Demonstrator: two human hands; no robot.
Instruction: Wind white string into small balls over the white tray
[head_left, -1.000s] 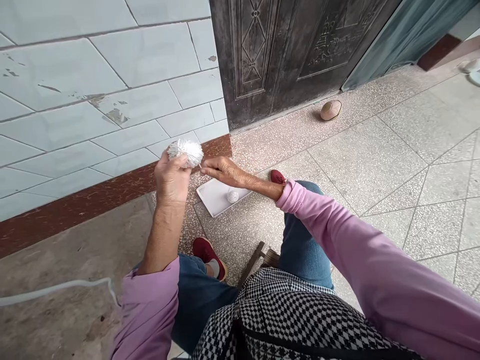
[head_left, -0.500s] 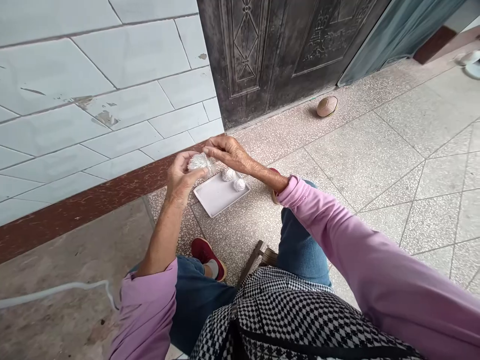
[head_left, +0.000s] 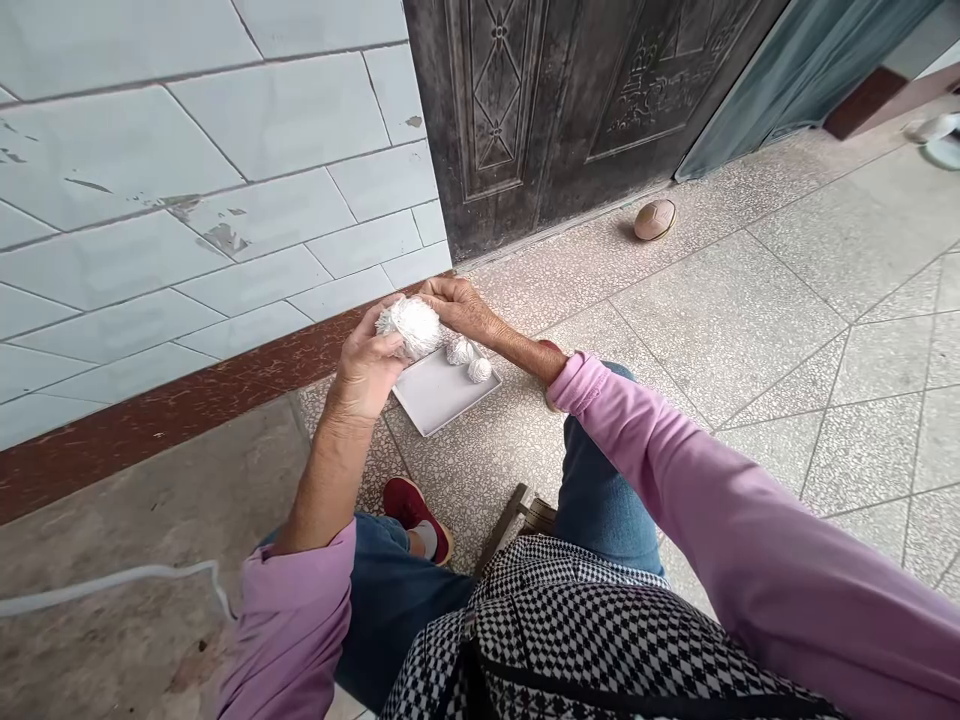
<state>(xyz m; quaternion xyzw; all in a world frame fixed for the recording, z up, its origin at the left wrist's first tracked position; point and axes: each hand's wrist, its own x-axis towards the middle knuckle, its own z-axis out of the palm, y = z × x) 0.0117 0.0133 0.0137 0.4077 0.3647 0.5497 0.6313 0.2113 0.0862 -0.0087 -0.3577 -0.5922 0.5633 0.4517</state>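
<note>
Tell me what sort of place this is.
Probably the front entrance of a house, seen from outside: an embossed dark metal door, a wall of pale tiles, and a speckled terrazzo floor.

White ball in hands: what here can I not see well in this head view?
Head view:
White ball: underside hidden by the left hand and right hand.
White tray: corner hidden by the hands.
Red shoe: mostly hidden by the pink sleeve.
Oval object: too small to identify.
White item: cut off by the right edge.
</note>
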